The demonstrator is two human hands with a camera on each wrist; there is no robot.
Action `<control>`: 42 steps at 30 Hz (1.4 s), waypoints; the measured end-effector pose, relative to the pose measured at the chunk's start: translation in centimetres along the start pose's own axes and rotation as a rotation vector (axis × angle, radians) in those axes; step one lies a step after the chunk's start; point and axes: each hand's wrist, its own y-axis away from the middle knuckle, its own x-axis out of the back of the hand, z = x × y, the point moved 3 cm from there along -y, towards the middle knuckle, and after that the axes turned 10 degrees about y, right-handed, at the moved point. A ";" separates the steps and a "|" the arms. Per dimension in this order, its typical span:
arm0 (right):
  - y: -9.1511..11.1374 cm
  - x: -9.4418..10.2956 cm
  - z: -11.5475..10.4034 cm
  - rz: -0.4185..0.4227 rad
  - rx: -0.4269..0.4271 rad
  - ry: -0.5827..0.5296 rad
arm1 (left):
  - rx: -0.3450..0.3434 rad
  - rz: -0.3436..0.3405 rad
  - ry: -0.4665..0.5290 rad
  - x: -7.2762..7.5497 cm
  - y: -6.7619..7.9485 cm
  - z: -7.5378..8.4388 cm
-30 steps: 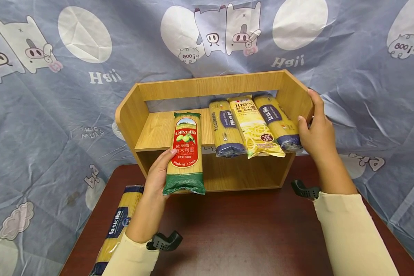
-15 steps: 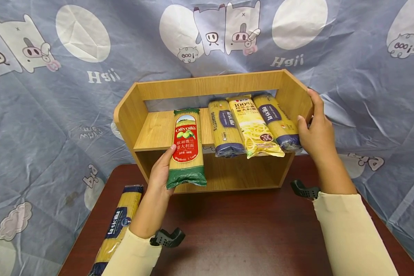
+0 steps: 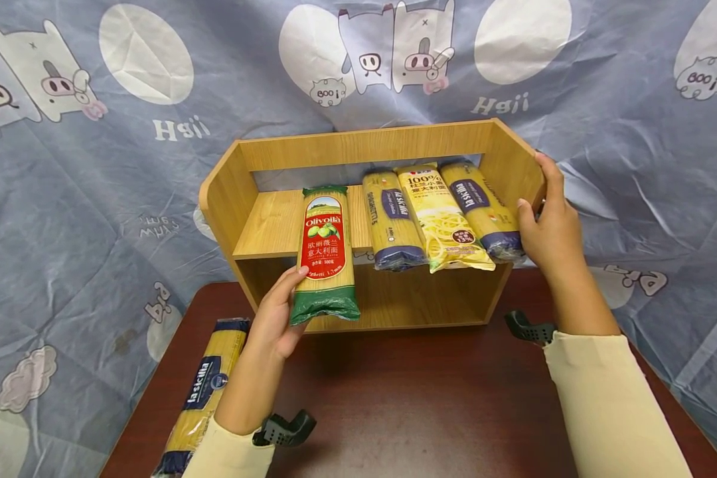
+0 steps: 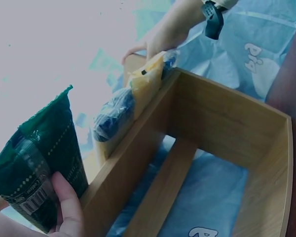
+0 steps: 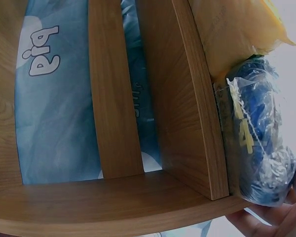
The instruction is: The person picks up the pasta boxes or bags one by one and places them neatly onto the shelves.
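A spaghetti packet (image 3: 325, 249) with a red Olivoilà label and green ends lies partly on the upper shelf, its near end jutting past the front edge. My left hand (image 3: 281, 309) holds it by the left side near that green end (image 4: 44, 163), thumb on top; the fingers beneath are mostly hidden. At the right, my right hand (image 3: 550, 226) grips the side panel of the wooden shelf (image 3: 370, 146), fingers over the outer edge and thumb inside. Beside that thumb is a blue-ended spaghetti packet (image 3: 480, 209).
A yellow pasta packet (image 3: 445, 222) and another blue-ended spaghetti packet (image 3: 394, 222) share the upper shelf, overhanging its front. One more blue-ended packet (image 3: 206, 392) lies on the dark red table (image 3: 418, 398) at left. Patterned cloth (image 3: 227, 66) hangs behind.
The Olivoilà spaghetti packet has moved slightly farther onto the shelf. My left thumb now sits lower on its label than half a second ago. My right hand stays on the side panel.
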 end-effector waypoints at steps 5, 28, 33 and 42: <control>0.0 0.1 0.1 0.003 0.001 0.001 | -0.016 0.020 -0.073 0.1 1.0 0.0; -0.1 -0.1 0.1 -0.001 -0.004 -0.001 | -0.096 -0.081 -0.348 0.0 3.3 0.6; -0.1 -0.1 0.1 -0.010 -0.009 -0.001 | -0.104 -0.098 -0.350 0.1 3.2 0.5; -0.1 -0.1 0.3 -0.006 -0.006 0.004 | -0.123 -0.094 -0.369 0.2 2.6 0.3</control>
